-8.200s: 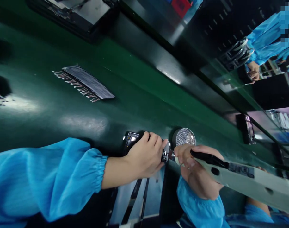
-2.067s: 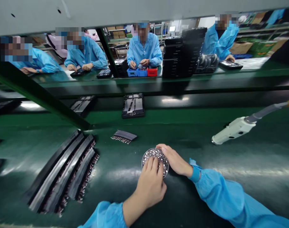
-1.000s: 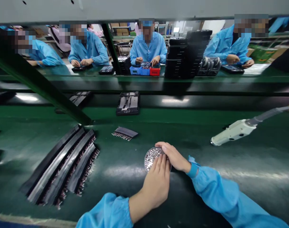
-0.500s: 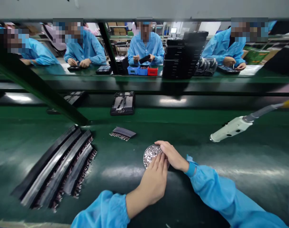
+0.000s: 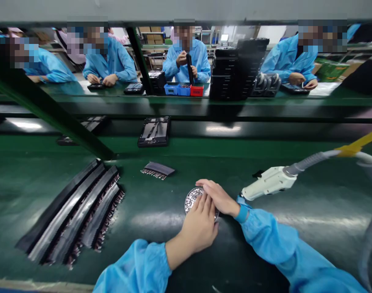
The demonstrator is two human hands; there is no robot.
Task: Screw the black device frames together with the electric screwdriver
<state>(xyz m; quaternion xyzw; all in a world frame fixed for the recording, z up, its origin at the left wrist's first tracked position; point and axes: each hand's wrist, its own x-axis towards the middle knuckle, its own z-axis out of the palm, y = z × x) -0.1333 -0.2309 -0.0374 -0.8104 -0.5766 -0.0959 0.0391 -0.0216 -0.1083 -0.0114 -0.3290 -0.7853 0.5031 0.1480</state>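
Two hands on a round dish of screws, mid-bench.
The left hand (image 5: 201,226) lies flat with its fingers stretched onto the dish (image 5: 191,198), gripping nothing. The right hand (image 5: 219,198) rests loose over the dish's 2 o'clock rim, also unclenched. The dish sits on the green bench (image 5: 311,203). From the hands, a white power screwdriver (image 5: 268,183) is between 2 and 3 o'clock. A small comb of parts (image 5: 158,169) is at 10, long black strips (image 5: 79,207) at 9, and a black tray (image 5: 154,131) at 11.

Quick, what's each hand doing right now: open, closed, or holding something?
Left hand: open, fingers flat on the round screw dish.
Right hand: laid over the dish's far rim; grip cannot be told.
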